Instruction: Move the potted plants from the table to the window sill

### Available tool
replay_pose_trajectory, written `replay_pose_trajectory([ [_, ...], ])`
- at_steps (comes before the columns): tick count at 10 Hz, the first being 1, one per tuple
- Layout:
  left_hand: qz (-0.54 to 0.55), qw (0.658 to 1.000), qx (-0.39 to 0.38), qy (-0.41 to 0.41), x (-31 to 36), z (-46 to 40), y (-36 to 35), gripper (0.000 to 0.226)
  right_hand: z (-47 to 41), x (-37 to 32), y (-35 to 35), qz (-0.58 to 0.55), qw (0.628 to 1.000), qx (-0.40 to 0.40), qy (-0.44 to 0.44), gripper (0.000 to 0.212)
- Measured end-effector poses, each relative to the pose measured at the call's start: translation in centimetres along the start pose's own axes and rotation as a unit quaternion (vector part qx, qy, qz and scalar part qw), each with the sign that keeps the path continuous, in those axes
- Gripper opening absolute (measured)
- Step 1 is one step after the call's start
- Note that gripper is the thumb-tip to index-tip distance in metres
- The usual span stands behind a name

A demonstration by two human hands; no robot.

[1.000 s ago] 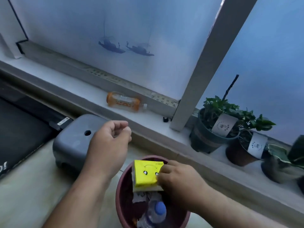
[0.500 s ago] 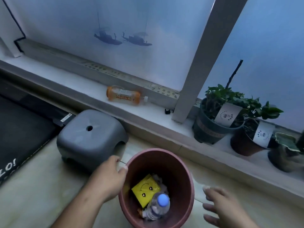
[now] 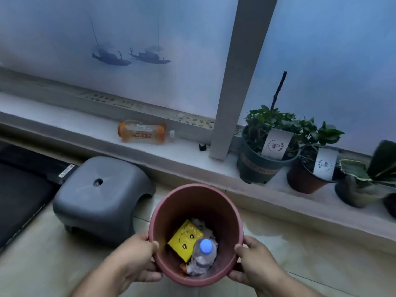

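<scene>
Both hands, left hand and right hand, grip a pink pot of rubbish above the floor, while three potted plants already stand on the window sill.

A home: tiled floor, plastic stool, window sill with houseplants

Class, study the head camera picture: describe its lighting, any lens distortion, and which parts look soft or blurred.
Head view: dim, bluish light comes through the frosted window; the window post leans and the sill slants, as a wide-angle lens would make them; the label on the orange bottle is too soft to read; the left hand and right hand on the pink bin look fairly sharp.
</scene>
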State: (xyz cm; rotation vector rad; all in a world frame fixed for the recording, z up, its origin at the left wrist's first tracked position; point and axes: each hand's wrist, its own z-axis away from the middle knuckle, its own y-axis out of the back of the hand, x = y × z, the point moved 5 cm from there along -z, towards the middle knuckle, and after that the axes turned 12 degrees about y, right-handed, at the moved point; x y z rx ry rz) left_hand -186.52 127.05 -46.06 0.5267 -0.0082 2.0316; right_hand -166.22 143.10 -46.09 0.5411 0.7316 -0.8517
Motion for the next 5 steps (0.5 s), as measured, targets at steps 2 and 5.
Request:
replay_pose_trajectory([
  [2, 0.136, 0.988, 0.032, -0.067, 4.0, -2.7, -1.3, 0.028, -4.5, -2.2, -0.5, -0.053, 0.997, 0.045, 0.031, 0.03],
  [5, 0.2, 0.972, 0.093, -0.084, 4.8, -3.1, -1.7, 0.036, -7.2, -1.3, -0.3, -0.053, 0.993, 0.089, 0.052, 0.025],
])
